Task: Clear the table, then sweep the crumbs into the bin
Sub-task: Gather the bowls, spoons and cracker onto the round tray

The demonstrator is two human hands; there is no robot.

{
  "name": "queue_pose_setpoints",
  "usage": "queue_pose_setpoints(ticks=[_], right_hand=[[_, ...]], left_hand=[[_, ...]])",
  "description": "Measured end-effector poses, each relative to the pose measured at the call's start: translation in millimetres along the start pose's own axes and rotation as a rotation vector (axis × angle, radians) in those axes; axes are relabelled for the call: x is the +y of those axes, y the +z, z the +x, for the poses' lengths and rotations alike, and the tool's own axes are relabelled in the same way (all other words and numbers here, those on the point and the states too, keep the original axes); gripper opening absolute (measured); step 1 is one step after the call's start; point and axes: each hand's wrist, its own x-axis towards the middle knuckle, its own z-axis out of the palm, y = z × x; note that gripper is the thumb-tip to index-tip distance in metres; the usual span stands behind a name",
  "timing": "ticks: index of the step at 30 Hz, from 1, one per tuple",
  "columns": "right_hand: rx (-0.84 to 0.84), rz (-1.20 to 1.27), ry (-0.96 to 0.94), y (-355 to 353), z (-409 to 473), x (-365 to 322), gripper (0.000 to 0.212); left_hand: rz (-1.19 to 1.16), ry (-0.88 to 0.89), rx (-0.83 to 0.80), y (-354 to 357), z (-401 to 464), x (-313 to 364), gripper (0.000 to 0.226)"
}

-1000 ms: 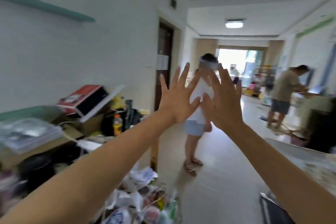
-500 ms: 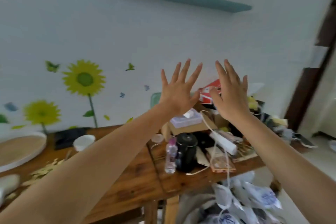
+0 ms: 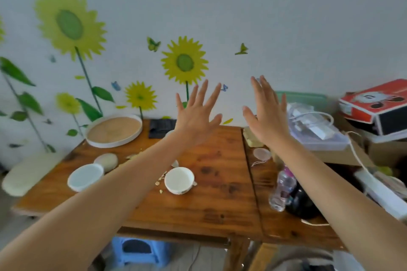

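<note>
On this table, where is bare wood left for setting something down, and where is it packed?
Bare wood lies between the white bowl and the table seam, running to the near edge. Crumbs sit left of the bowl. The right end is crowded: water bottle, black pot, clear box, red carton.

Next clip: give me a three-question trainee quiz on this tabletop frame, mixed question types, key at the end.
1. True or false: the left hand grips the white bowl.
2. The crumbs beside the bowl lie on its: A) left B) right C) far side
3. Fill in: the round tray leans near the wall with ____ decals.

Key: 1 false, both it and the right hand are raised, fingers spread; 2 A; 3 sunflower.
</note>
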Motion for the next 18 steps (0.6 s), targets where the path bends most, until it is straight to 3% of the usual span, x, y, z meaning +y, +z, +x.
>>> queue_pose_setpoints(ticks=[10, 18], right_hand=[[-0.061, 0.165, -0.056, 96, 84, 6, 0.067], [-0.264, 0.268, -0.119, 181, 124, -14, 0.068]], left_hand=[[0.137, -0.180, -0.084, 46, 57, -62, 0.066], [0.216, -0.353, -0.179, 71, 66, -126, 0.065]])
